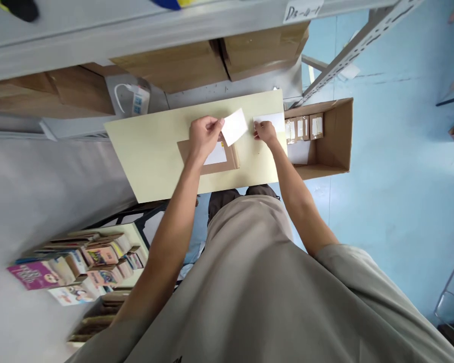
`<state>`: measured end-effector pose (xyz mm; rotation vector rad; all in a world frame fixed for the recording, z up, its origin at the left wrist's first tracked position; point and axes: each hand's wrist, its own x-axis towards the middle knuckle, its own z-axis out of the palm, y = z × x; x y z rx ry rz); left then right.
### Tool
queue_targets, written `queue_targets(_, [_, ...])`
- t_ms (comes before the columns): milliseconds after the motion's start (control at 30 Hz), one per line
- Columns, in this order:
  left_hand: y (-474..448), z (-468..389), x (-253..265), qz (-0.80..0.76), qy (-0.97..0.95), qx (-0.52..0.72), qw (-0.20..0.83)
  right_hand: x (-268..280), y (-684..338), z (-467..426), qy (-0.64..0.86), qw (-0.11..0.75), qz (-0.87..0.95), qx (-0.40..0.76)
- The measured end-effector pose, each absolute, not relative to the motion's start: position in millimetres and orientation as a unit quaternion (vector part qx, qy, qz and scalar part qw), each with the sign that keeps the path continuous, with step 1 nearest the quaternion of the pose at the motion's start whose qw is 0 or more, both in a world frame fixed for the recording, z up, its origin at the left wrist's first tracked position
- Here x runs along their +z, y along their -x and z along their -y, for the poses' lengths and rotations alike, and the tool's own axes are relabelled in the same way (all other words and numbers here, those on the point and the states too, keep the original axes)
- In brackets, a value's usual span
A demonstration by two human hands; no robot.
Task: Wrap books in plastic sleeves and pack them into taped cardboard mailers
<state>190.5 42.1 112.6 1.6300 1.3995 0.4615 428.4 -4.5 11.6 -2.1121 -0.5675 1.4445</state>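
My left hand (204,135) is closed, pinching a white paper slip (235,128) between thumb and fingers. The slip is held tilted above the table, over the right end of a flat brown cardboard parcel (230,160). On that parcel lies a white label (216,155) with a small yellow mark, partly covered by my left hand. My right hand (265,132) is closed with its fingertips at the left edge of a white sheet (275,121) lying on the table's right side. Whether those fingertips grip anything is too small to make out.
The pale yellow table (147,156) carries the parcel. At its right end stands an open cardboard box (335,146) with several small labelled packages (316,126). Behind are a metal shelf with large cartons (181,65) and a power strip (140,101). Books (102,254) stand at lower left.
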Motion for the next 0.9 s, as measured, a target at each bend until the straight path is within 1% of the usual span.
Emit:
queue_targets(100, [-168.3,-11.0,148.9,-0.573,-0.588,0.254,0.511,63.1,-422.7,28.3,0.701,0.342,0.214,0.588])
queue_targets(200, [-148.4,20.6,177.6,-0.568,-0.551,0.288,0.54,119.0,-416.2,66.3,0.634,0.375,0.241,0.632])
queue_targets(300, [-134.2,46.8,197.9,-0.556,-0.528,0.292,0.572,156.1,-411.9,99.0,0.573,0.424,0.282,0.643])
queue_targets(400, [-125.2,66.2,214.0,-0.544,-0.518,0.304,0.586,172.4,-410.3,114.9,0.542,0.446,0.317,0.638])
queue_targets(533, [-118.2,82.8,236.1,-0.529,-0.504,0.325,0.6,188.3,-413.5,117.2,0.539,0.47,0.371,0.593])
queue_targets(733, [-117.4,93.3,267.6,-0.492,-0.498,0.346,0.624,218.4,-420.0,115.7,0.54,0.462,0.445,0.545])
queue_targets(900, [-118.5,96.8,282.7,-0.483,-0.507,0.355,0.619,225.5,-418.1,116.8,0.542,0.474,0.461,0.518])
